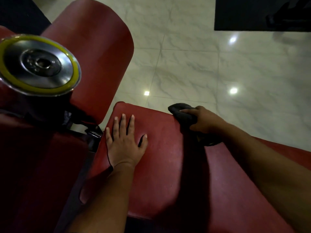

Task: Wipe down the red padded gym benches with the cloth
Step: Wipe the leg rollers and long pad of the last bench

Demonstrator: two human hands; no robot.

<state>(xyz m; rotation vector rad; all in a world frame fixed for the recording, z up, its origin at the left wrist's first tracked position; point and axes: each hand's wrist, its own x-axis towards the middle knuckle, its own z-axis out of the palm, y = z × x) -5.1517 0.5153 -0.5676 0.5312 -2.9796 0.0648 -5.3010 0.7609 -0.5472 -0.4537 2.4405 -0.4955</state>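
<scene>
The dark cloth [182, 115] is sitting bunched at the red seat pad's [161, 157] far edge, right hand [204, 121] curling round it, left hand [125, 140] bracing flat with fingers spread, so I'd be dragging long overlapping strokes inward.

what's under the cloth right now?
The cloth, gripped by the right hand, sits on the far edge of the red bench pad. The pad surface directly beneath is covered and cannot be seen.
</scene>
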